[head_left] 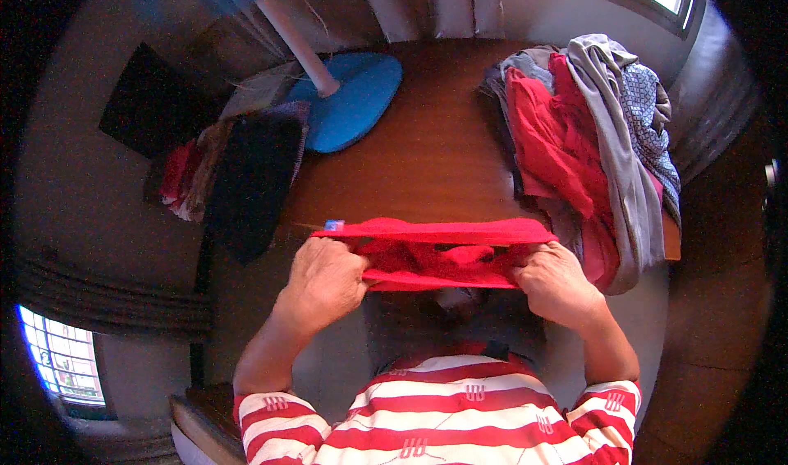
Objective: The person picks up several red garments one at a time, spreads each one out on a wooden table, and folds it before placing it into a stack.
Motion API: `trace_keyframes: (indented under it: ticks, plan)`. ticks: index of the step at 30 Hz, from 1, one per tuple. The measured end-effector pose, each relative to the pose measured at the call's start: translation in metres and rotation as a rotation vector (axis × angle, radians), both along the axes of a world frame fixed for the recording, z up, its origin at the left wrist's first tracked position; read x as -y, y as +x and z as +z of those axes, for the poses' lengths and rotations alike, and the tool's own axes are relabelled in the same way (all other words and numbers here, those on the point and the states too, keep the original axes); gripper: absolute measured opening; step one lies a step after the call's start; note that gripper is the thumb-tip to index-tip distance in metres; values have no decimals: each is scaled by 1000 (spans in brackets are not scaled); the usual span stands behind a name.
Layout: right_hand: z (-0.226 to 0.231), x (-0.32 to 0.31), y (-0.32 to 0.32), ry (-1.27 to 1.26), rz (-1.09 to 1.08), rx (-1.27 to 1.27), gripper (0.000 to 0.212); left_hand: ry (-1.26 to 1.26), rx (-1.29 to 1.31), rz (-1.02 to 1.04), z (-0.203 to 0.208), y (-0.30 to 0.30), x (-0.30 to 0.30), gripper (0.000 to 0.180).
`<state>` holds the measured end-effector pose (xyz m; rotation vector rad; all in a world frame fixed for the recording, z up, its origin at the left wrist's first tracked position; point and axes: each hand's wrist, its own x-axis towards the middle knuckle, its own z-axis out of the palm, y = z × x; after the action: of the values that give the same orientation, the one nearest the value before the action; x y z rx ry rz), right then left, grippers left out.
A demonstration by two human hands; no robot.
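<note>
A red garment (451,232) is stretched between my two hands, its opening facing up toward me like a waistband or hem. My left hand (327,272) grips its left end, fingers curled inside the edge. A small blue-and-white label (334,225) shows at that corner. At the other end my right hand (560,278) is closed round the edge, its fingertips hidden in the cloth. The garment hangs in the air at the near edge of the brown wooden table (427,128). Which kind of garment it is, I cannot tell.
On the table's right lies a heap of clothes, with a red cloth (558,137) and grey trousers (616,161). A blue round stand base (361,96) with a white pole sits at the back left. Dark folded cloth (250,178) hangs over the left edge.
</note>
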<state>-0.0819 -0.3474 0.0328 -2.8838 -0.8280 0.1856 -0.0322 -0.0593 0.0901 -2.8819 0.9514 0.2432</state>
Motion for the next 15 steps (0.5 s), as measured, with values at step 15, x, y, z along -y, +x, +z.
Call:
trace_keyframes:
  ticks: [15]
  plan:
    - [39, -2, 14, 1254, 790, -362, 9, -501, -187, -242, 16, 40, -19, 7]
